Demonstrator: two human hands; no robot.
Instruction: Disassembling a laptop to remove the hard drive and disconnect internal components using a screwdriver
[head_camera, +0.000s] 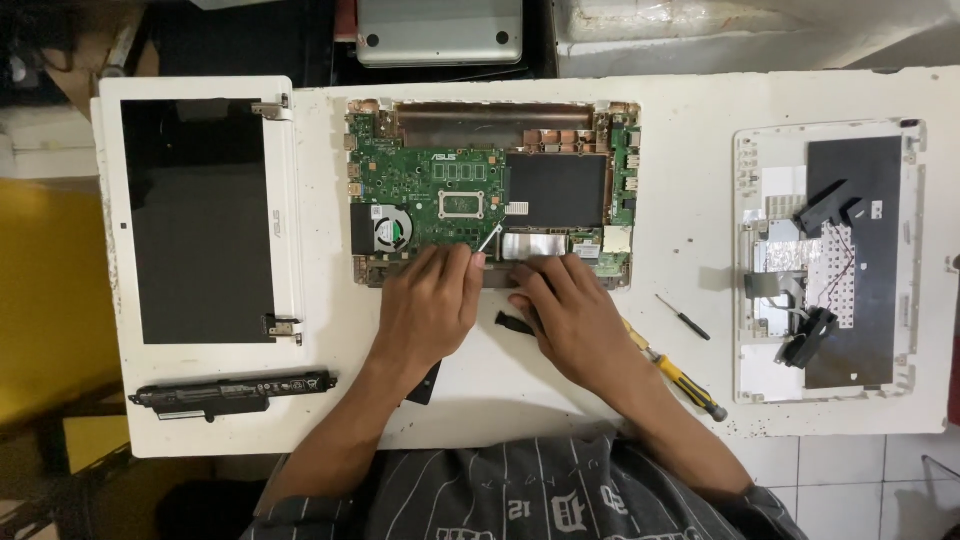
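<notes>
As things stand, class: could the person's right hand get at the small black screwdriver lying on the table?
Probably yes. The small black screwdriver lies in the open on the white table, just right of the right hand, with nothing between them.

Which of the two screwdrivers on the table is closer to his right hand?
The yellow-handled screwdriver: it lies partly under the right hand. The small black screwdriver lies apart, further right, toward the keyboard cover.
</notes>
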